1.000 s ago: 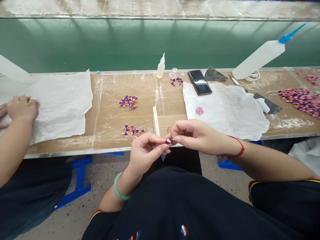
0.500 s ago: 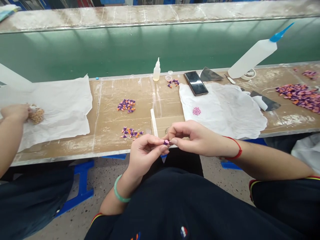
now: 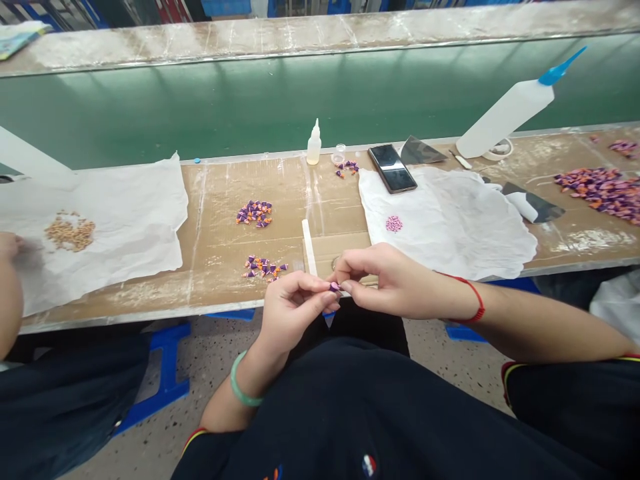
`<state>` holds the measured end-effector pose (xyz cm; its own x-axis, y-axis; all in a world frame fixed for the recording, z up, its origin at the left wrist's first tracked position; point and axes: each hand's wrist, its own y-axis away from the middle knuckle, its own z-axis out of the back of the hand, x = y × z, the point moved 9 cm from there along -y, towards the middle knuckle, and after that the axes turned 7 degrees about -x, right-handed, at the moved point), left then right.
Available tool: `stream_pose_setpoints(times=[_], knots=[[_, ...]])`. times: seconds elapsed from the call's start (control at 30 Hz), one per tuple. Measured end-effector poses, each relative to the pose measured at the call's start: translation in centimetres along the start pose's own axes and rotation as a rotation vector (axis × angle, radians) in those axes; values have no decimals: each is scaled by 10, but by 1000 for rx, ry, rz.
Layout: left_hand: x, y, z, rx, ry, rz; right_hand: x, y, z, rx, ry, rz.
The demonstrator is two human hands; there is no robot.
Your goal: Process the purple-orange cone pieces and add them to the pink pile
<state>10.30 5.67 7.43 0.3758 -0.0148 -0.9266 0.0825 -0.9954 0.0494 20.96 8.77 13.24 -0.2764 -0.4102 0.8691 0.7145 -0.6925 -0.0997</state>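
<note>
Between the thumb and fingers of my left hand [image 3: 295, 303] is a small purple piece with a pink face [image 3: 335, 287]. My right hand [image 3: 383, 280] is pinched right beside it, its fingertips at the pink face; whatever they hold is too small to make out. Both hands are over the table's front edge. Behind my left hand lie two small heaps of purple and orange pieces, a nearer one [image 3: 263, 267] and a farther one [image 3: 255, 213]. A white strip [image 3: 309, 247] lies just beyond my fingers. On the white paper to the right sits a little pile of pink bits [image 3: 394, 223].
At the back stand a small dropper bottle [image 3: 313, 143], a phone [image 3: 393, 168] and a large leaning white bottle with a blue nozzle [image 3: 507, 117]. A bigger purple and pink heap [image 3: 600, 193] lies far right. Another person's hand [image 3: 9, 245] is at left near tan bits [image 3: 70, 231].
My hands keep nearly the same pose around the purple piece, which has tilted slightly. The other person's hand has drawn back left from the tan bits.
</note>
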Motion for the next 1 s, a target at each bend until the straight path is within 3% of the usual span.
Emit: stream_pose_setpoints(times=[0.47,0.63,0.73,0.87,1.0], knots=[[11,-2,3,-31,4,49,7,2,-1,0,96,90],[6,-2,4,-54,-40,-21,5,5,-1,-69,218,147],[-10,1,5,-65,-240,-185,9,8,0,-80,281,187],[-46,16,-6,-71,-561,-591,17,15,12,-129,264,204],[-61,25,-21,-5,-630,-797,19,20,28,-222,276,198]])
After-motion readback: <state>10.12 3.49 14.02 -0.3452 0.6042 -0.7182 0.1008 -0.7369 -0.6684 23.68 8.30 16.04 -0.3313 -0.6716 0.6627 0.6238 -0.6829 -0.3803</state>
